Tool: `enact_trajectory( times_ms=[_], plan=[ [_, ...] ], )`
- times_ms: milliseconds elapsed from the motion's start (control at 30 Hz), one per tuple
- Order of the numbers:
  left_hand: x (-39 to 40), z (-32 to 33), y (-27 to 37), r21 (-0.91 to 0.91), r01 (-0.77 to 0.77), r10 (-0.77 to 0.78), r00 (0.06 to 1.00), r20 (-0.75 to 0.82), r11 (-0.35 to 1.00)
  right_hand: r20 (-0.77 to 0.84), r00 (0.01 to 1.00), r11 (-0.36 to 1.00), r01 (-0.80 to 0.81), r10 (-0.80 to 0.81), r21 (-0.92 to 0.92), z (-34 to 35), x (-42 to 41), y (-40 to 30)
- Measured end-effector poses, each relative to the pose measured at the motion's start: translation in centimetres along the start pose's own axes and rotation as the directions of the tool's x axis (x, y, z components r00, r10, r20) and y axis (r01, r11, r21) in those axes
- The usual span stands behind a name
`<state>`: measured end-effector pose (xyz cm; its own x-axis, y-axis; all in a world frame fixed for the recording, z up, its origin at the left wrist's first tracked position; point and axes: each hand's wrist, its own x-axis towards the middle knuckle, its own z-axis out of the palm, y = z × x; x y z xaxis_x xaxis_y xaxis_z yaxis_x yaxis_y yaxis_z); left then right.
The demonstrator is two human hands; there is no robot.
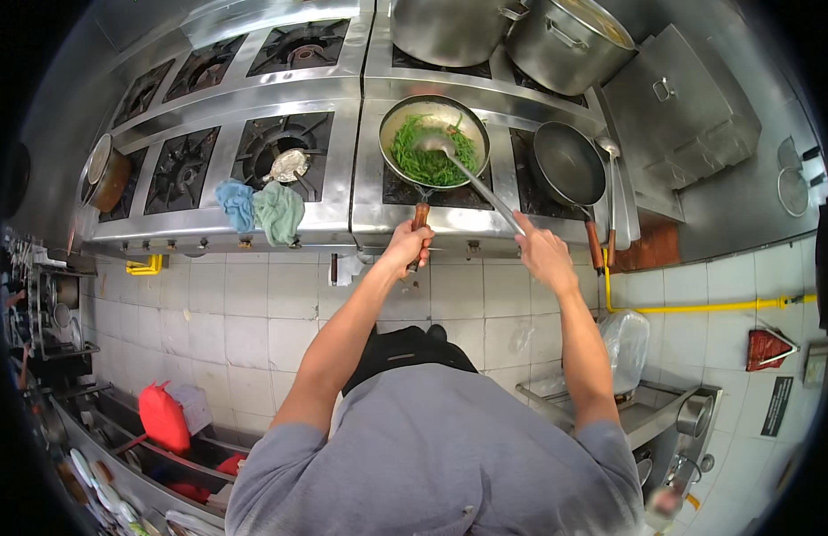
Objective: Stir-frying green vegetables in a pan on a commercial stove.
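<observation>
A light-lined frying pan (481, 124) holding chopped green vegetables (414, 157) stands over a front burner of the stainless steel range. My left hand (410, 244) is closed round its wooden handle. In my right hand (546, 253) is the long metal handle of a ladle (435, 143), whose bowl rests among the greens and looks blurred. To the right, a dark frying pan (569, 164) with a wooden handle sits on the neighbouring burner. Beside it lies another long-handled ladle (609, 149).
Two large steel stockpots (447, 33) stand on the back burners. Blue (235, 204) and green cloths (278, 213) hang over the range's front edge at left, near crumpled foil (290, 165). A brown pot (111, 175) is at far left. A yellow gas pipe (709, 308) runs along the right wall.
</observation>
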<state>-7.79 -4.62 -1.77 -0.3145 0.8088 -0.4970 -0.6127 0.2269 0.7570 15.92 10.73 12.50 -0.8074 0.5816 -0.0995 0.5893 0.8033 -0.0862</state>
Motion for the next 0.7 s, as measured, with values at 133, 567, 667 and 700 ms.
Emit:
enact_trajectory(
  times_ms=[133, 567, 667, 700],
  plan=[
    [-4.0, 2.8, 1.4, 0.064, 0.096, -0.090, 0.991, -0.098, 0.993, 0.015, 0.997, 0.991, -0.073, 0.071, 0.116, -2.8, -1.9, 0.9],
    [-1.1, 1.7, 0.5, 0.004, 0.031, -0.031, 0.999, -0.019, 1.000, 0.186, 0.982, 0.941, -0.100, 0.041, 0.323, 0.5, -5.2, -1.1],
    [-0.8, 2.1, 0.5, 0.020, 0.025, -0.025, 0.999, -0.021, 0.999, 0.045, 0.994, 0.937, -0.110, 0.101, 0.331, 2.9, -3.7, -0.6],
    [-0.3, 1.8, 0.6, 0.028, 0.012, -0.011, 1.000, -0.021, 1.000, -0.004, 0.987, 0.904, -0.148, 0.163, 0.400, 4.8, -2.1, -1.1]
  ],
)
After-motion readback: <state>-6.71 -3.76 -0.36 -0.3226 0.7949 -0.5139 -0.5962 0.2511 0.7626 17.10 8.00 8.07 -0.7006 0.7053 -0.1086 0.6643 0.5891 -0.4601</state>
